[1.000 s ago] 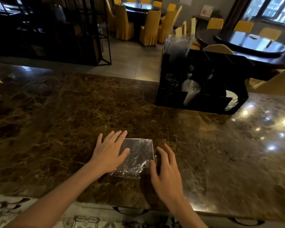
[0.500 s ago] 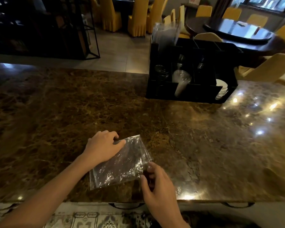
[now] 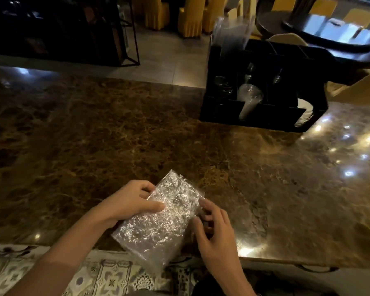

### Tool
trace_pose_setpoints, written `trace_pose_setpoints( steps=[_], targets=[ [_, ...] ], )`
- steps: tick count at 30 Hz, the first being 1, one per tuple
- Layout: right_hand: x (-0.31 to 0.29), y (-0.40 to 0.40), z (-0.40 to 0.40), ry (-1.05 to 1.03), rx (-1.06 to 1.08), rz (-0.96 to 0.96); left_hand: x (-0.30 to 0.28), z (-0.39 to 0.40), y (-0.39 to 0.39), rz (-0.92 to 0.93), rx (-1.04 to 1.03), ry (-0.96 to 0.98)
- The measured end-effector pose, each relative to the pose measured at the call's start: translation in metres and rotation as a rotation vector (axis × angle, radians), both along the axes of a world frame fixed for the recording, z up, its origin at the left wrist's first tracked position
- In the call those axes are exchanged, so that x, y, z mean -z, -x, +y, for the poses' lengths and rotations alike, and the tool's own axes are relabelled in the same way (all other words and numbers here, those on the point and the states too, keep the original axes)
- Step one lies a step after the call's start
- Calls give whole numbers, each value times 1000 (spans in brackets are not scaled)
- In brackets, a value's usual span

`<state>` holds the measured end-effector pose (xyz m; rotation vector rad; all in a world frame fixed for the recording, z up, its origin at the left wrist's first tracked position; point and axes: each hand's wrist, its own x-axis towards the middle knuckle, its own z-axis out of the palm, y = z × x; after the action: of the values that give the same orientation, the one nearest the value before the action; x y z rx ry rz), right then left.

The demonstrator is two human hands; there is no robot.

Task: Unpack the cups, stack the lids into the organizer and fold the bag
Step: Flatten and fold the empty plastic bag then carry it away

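Both hands are on the folded bag [image 3: 162, 216] at the near edge of the brown marble counter [image 3: 94, 135], and it's a crinkled, clear plastic packet, tilted on a diagonal with its near corner hanging out past the counter's rim over the patterned floor tiles [image 3: 107, 274]. The left hand [image 3: 128, 204] has a grip on the bag's left side, thumb pressed flat on top of the plastic, fingers curled around the far-left edge. The right hand [image 3: 214, 227] is at the bag's right edge, its grip narrow, fingers bent and fingertips touching the plastic; whether it actually pinches the edge I cannot tell. Up at the far right of the counter, well apart from the hands, stands the black organizer [image 3: 263, 116], divided into compartments. A stack of clear cups [image 3: 249, 101] leans tilted in a front middle compartment, white lids [image 3: 303, 113] are stacked on edge in the rightmost front slot, and more clear items sit in the darker slots behind, too dim to make out. Clear plastic sleeves [image 3: 233, 35] rise from the organizer's far-left corner. Beyond the counter: yellow-covered chairs [image 3: 188, 16], a dark round dining table [image 3: 329, 35], and a black metal shelf [image 3: 73, 28] at far left.
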<state>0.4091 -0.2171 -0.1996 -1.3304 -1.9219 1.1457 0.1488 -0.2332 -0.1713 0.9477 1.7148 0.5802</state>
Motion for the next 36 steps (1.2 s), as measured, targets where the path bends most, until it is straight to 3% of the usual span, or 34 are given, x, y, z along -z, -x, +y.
trace_pose_setpoints(
  steps=[6,11,18,24,31,36],
  targets=[
    [-1,-18,-11,326,195,257,-5,-16,-27,-237,-148,-186],
    [-8,-36,-28,605,241,420,-8,-19,-57,-416,-220,-218],
    [-26,-70,-50,533,425,443,-1,-23,-102,-525,-129,-171],
    [-34,-119,-67,499,541,411,5,-33,-144,-502,94,-88],
    [-17,-194,-107,481,683,447,14,-42,-224,-438,186,-138],
    [21,-253,-139,539,832,476,39,-56,-293,-403,252,-64]
  ],
)
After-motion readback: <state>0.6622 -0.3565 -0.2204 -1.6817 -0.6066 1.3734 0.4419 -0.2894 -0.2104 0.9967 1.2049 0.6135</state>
